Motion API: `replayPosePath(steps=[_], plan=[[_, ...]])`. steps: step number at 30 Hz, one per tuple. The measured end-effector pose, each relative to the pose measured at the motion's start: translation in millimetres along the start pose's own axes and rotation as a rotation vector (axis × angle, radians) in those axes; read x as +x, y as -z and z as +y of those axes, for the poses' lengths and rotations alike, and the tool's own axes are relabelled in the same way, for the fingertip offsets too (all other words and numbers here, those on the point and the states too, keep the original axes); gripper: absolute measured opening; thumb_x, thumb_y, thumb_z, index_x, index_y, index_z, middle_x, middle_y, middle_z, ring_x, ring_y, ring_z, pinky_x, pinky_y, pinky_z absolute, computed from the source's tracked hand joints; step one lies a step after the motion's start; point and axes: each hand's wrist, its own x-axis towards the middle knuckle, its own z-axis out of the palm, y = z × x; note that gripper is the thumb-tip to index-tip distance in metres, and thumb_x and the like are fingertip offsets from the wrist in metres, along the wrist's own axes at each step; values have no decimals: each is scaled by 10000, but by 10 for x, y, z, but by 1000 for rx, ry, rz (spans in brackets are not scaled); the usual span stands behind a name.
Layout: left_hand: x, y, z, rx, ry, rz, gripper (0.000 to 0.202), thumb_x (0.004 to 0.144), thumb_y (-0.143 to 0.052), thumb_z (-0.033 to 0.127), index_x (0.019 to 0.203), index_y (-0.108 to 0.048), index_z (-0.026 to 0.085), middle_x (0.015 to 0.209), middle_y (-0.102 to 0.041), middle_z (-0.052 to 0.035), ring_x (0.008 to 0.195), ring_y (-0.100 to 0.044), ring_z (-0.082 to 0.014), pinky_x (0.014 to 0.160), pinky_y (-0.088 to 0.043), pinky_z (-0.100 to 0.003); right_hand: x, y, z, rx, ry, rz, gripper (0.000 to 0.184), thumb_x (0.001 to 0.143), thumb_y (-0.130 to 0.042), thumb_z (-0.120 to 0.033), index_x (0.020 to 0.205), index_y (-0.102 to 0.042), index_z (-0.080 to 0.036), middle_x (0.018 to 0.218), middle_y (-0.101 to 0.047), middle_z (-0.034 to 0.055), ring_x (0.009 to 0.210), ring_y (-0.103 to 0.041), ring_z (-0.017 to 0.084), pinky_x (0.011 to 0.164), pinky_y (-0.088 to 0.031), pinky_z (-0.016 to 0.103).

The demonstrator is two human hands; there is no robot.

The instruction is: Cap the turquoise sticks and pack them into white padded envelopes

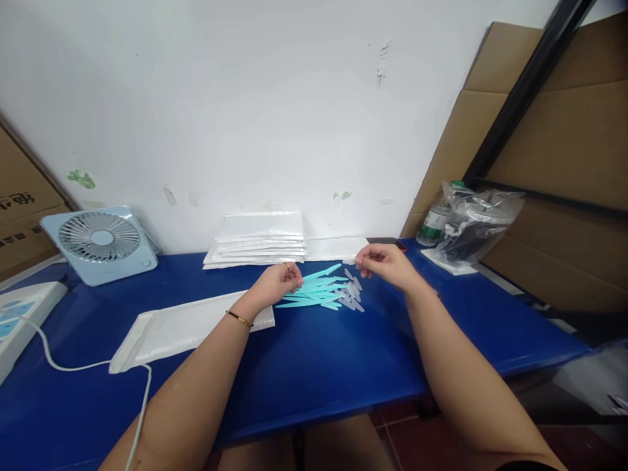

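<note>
A small pile of turquoise plastic sticks (314,293) lies on the blue table (304,366), with several clear plastic caps (351,296) at its right side. My left hand (279,281) rests at the pile's left end, fingers curled on the tips of the sticks. My right hand (385,261) hovers just above and right of the pile, thumb and fingers pinched together on something small I cannot make out. A flat white padded envelope (181,330) lies under my left wrist.
A stack of white envelopes (258,239) stands against the wall behind the pile. A pale blue desk fan (101,243) and a white device with a cable (22,317) sit at left. A clear bag of dark items (473,226) and a bottle (432,226) are at right.
</note>
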Motion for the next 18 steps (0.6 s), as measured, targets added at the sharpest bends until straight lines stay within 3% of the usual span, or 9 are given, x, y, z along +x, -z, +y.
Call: replayPosePath(steps=[7, 12, 18], plan=[[-2, 11, -8, -5, 9, 0, 226, 766, -542, 398, 819, -545, 179, 751, -639, -23, 659, -599, -135, 594, -463, -244, -4, 24, 43, 87, 24, -2, 296, 640, -748, -351, 856, -693, -157, 696, -704, 57, 717, -680, 206, 678, -546, 327], [-1, -2, -6, 1, 7, -4, 207, 756, -551, 379, 814, -553, 180, 736, -637, -17, 651, -593, -134, 587, -455, -240, -2, -35, 41, 47, 23, 0, 296, 638, -751, -351, 855, -703, -155, 759, -720, 74, 746, -685, 216, 674, -546, 315], [28, -76, 5, 85, -27, 12, 229, 790, -519, 402, 839, -565, 184, 763, -647, -25, 672, -588, -149, 586, -453, -251, 5, -211, 43, 66, 1, -110, 270, 637, -747, -337, 831, -711, -153, 719, -721, 57, 675, -677, 184, 614, -529, 280]])
